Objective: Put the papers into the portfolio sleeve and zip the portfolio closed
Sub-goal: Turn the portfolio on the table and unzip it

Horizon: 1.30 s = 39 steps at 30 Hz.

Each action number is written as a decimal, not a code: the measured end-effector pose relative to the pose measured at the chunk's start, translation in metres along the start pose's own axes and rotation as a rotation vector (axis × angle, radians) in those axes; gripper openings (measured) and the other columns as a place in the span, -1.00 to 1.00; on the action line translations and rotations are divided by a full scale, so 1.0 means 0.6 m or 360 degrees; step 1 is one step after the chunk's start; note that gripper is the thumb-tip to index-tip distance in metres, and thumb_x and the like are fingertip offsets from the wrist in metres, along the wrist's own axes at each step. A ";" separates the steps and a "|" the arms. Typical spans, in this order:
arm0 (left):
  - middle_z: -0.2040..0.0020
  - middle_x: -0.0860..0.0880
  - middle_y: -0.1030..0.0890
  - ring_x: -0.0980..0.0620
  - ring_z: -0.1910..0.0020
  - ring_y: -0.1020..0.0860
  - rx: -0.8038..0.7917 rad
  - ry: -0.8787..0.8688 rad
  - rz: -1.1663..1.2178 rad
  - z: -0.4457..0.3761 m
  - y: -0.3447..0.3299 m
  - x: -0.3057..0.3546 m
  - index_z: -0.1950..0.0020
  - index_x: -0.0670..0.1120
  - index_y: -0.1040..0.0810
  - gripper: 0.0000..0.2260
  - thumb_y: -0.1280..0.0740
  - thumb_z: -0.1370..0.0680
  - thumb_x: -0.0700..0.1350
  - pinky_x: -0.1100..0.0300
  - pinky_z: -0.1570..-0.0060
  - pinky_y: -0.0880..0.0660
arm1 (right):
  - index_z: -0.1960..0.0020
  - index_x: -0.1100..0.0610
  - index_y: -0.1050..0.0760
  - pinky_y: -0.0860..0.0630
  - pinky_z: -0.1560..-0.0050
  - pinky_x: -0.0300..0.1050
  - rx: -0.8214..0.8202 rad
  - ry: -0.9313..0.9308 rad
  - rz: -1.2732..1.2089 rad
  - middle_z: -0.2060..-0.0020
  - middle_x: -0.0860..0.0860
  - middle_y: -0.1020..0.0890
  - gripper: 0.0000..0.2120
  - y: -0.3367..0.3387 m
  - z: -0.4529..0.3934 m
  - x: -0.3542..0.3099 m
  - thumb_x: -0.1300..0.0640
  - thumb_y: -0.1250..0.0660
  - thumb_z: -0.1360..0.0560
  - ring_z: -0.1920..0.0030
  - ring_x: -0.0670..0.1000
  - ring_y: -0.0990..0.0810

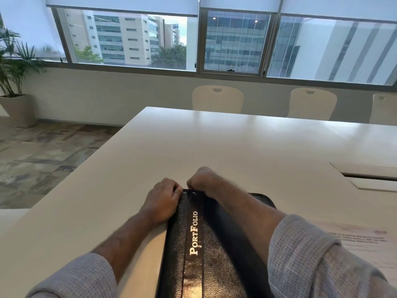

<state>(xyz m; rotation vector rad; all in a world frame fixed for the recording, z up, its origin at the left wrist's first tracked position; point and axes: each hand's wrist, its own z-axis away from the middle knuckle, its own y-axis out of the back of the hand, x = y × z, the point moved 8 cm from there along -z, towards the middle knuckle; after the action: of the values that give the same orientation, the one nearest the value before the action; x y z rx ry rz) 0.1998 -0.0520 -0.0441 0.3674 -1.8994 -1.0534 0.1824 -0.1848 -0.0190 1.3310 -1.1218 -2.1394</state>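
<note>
A black leather portfolio (pixel 206 244) with gold "PortFolio" lettering lies shut on the white table (pixel 214 143), running away from me. My left hand (pixel 163 201) presses on its far left corner, fingers curled over the edge. My right hand (pixel 200 179) is closed in a pinch at the far end of the portfolio, where the zip runs; the zip pull itself is hidden by the fingers. A printed paper (pixel 365 239) lies on the table to the right, partly under my right sleeve.
A recessed cable hatch (pixel 369 175) sits in the table at the right. White chairs (pixel 217 97) stand along the far side under the windows. A potted plant (pixel 15 82) stands on the floor at the far left.
</note>
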 end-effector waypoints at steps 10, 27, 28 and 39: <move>0.08 0.12 -0.49 0.06 0.04 -0.47 -0.0009 -0.0012 0.0156 -0.011 0.000 -0.004 0.04 0.06 -0.45 -0.89 -0.18 -0.66 -0.03 0.03 -0.03 -0.38 | 0.36 0.22 -0.46 -0.52 0.13 -0.06 -0.0143 -0.0049 -0.0060 0.38 0.10 -0.50 -0.80 -0.013 -0.010 -0.018 0.28 -0.36 -0.43 0.20 0.07 -0.54; 0.10 0.08 -0.52 0.09 0.07 -0.47 -0.0003 0.0052 0.0231 -0.009 -0.001 -0.011 0.09 0.04 -0.45 -0.86 -0.20 -0.65 -0.02 0.02 0.00 -0.42 | 0.33 0.20 -0.44 -0.29 0.48 -0.30 0.0176 -0.0214 -0.0123 0.44 0.05 -0.44 -0.84 0.093 -0.002 0.131 0.35 -0.38 -0.34 0.42 -0.01 -0.39; 0.10 0.08 -0.52 0.09 0.07 -0.48 0.0006 0.0055 0.0224 -0.010 -0.001 -0.012 0.11 0.06 -0.45 -0.86 -0.20 -0.65 -0.02 0.04 0.02 -0.42 | 0.36 0.19 -0.42 -0.26 0.51 -0.31 0.0214 -0.0225 -0.0124 0.46 0.05 -0.42 -0.82 0.101 0.001 0.142 0.34 -0.38 -0.33 0.46 -0.02 -0.36; 0.10 0.06 -0.53 0.07 0.08 -0.48 0.0016 0.0086 0.0163 -0.010 -0.003 -0.011 0.08 0.03 -0.47 -0.86 -0.20 -0.65 -0.01 -0.01 0.02 -0.45 | 0.43 0.21 -0.38 -0.26 0.44 -0.18 0.0420 -0.0384 -0.0189 0.49 0.05 -0.36 -0.74 0.185 0.041 0.261 0.28 -0.42 -0.35 0.45 0.02 -0.35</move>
<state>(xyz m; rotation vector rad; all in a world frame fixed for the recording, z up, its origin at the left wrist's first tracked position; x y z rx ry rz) 0.2082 -0.0521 -0.0478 0.2982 -1.8559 -0.9577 0.0762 -0.3465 -0.0152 1.3010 -1.4996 -2.3509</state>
